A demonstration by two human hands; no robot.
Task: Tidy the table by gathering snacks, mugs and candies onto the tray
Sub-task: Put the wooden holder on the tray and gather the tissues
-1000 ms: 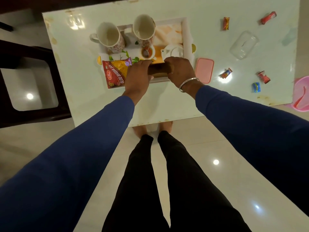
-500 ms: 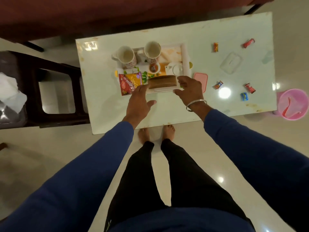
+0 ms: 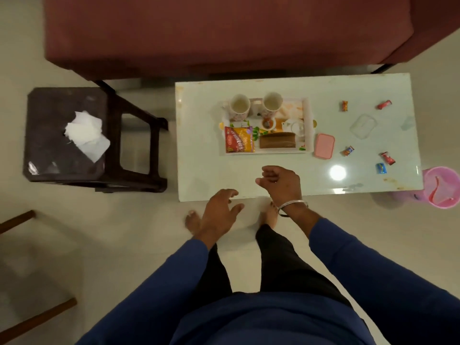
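While above the table (image 3: 204, 170) edge, left hand (image 3: 219, 215) and right hand (image 3: 281, 183), fingers loosely spread, both empty.

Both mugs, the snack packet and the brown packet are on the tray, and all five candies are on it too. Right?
Not quite. The head view shows the mugs, snack packet and brown packet on the tray, but the five candies lie on the table.

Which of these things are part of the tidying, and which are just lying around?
Part of the job: tray, two mugs, snack packet, brown packet, loose candies.
Lying about: pink lid, clear box, tissues, pink bin.
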